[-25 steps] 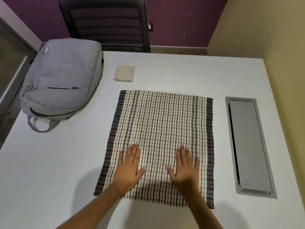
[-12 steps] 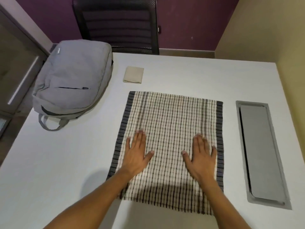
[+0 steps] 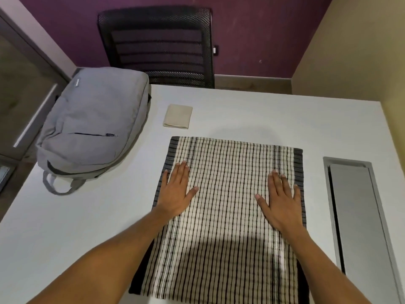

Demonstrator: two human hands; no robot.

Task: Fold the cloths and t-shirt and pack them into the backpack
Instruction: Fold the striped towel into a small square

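- Cloth (image 3: 232, 194): woven checks, dark side bands, lies flat at frame centre on the white table (image 3: 87, 227).
- Your left hand (image 3: 175, 191) and right hand (image 3: 282, 200), fingers straight, press it; since a second ago they have slid apart toward its edges.
- Soft grey backpack (image 3: 92, 128) sits upper left, beside a small folded beige cloth (image 3: 178, 116).

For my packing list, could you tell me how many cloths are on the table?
2: the checked cloth lies spread flat under both hands, and a small folded beige cloth sits beyond it beside the backpack. No t-shirt shows.
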